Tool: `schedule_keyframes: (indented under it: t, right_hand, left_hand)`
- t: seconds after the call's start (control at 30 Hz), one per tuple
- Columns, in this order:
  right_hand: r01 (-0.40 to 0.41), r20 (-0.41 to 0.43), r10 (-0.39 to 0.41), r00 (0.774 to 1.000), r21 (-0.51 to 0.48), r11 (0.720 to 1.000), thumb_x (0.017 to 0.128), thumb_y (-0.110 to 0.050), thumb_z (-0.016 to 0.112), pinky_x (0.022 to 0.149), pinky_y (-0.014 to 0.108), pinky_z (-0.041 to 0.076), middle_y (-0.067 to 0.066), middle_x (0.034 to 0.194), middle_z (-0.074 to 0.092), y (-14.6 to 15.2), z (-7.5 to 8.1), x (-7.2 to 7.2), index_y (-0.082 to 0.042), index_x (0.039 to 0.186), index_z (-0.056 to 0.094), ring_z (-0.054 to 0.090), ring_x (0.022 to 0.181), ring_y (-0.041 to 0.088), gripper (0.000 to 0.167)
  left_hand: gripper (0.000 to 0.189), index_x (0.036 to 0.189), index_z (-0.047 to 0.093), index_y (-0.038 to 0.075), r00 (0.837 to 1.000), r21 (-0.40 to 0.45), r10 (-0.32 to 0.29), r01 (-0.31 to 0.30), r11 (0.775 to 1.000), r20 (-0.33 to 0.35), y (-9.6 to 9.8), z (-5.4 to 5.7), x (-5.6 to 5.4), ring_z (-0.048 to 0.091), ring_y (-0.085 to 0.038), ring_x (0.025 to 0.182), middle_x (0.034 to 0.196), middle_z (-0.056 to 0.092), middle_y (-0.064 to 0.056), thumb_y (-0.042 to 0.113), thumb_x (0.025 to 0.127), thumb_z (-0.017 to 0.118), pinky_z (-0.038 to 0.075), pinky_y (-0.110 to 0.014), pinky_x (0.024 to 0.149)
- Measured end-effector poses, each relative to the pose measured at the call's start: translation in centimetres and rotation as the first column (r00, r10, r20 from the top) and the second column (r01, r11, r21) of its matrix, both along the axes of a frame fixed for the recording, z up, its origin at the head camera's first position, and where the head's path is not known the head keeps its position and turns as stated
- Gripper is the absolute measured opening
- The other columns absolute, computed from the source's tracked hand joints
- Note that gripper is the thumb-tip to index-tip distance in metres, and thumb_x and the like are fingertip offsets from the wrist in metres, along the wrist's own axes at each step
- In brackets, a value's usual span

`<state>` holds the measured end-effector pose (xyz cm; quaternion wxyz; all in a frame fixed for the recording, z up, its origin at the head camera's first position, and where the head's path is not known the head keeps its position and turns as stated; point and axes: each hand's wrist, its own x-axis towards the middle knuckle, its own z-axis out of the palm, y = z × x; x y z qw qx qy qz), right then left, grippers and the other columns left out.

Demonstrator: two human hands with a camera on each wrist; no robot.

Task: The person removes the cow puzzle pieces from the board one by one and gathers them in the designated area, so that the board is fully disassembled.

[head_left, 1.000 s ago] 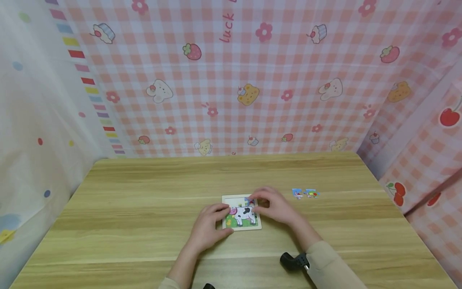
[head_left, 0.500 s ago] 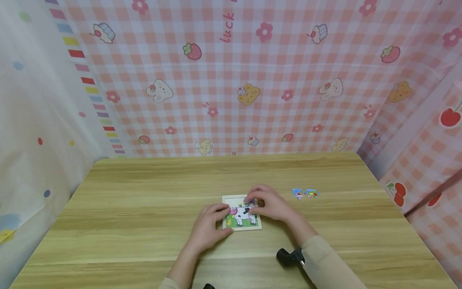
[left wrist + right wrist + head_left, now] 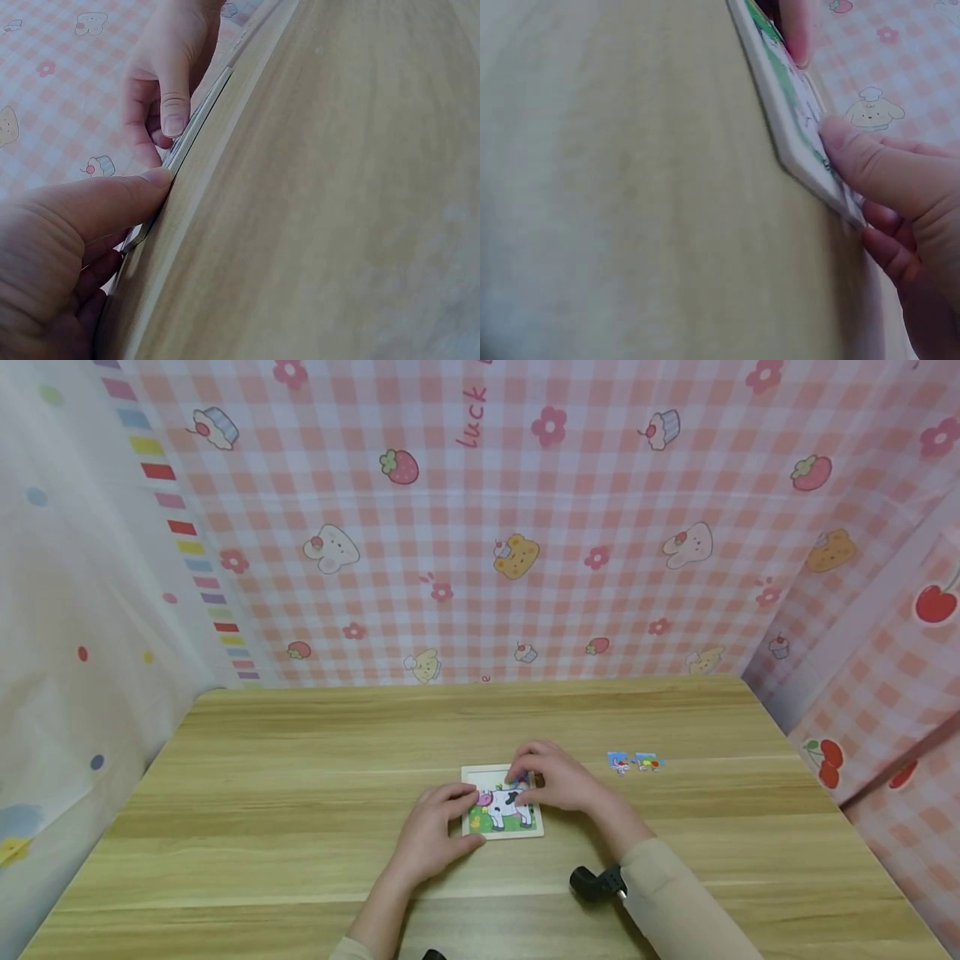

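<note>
A cow jigsaw puzzle in a pale wooden tray [image 3: 501, 836] lies on the table, with a bare white strip along its top. My left hand [image 3: 429, 831] holds the tray's left side, thumb at the near corner and fingers along the edge; the left wrist view shows the thumb [image 3: 127, 199] against the rim. Over the upper right of the tray, my right hand [image 3: 558, 781] has thumb and fingers curled at a blue puzzle piece [image 3: 522, 781], mostly hidden beneath them. In the right wrist view its thumb [image 3: 877, 165] rests on the picture, other fingers at the tray's edge.
Two loose puzzle pieces, one blue and white [image 3: 618, 762] and one blue and green [image 3: 648, 762], lie to the right of the tray. Black wrist-camera mount [image 3: 596, 883] sits by the right sleeve. A pink checked cloth [image 3: 480, 568] hangs behind the wooden table [image 3: 262, 827].
My right hand has shifted slightly left and away from me over the tray, covering more of the blue piece. The left hand, tray and two loose pieces stay where they were.
</note>
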<state>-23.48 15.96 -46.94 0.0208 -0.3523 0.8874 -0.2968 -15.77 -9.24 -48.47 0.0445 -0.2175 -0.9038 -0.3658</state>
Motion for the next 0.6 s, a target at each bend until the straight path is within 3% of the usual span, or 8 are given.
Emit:
schedule_keyframes:
  t: [0.23,0.6]
  right_hand:
    - [-0.009,0.04,0.007,0.999,0.05,0.999,0.084,-0.018,0.087,0.097,0.043,0.047,-0.002,0.113,0.061,-0.44,0.72,-0.21,-0.018,0.098,0.072,0.054,0.108,0.021,0.021]
    - [0.019,0.061,-0.022,0.998,0.054,0.998,0.087,-0.016,0.084,0.101,0.047,0.045,-0.002,0.113,0.06,-0.67,0.75,-0.03,-0.019,0.097,0.07,0.053,0.113,0.024,0.017]
  left_hand:
    - [0.06,0.131,0.068,-0.004,1.0,0.002,0.001,-0.001,1.0,0.004,-0.02,0.01,0.06,0.053,-0.039,0.13,0.138,0.063,-0.013,0.016,0.079,0.09,0.041,-0.059,0.111]
    - [0.061,0.131,0.068,-0.004,1.0,0.006,0.0,0.0,1.0,0.0,0.01,0.04,0.15,0.053,-0.039,0.13,0.138,0.064,-0.013,0.016,0.078,0.09,0.041,-0.059,0.111]
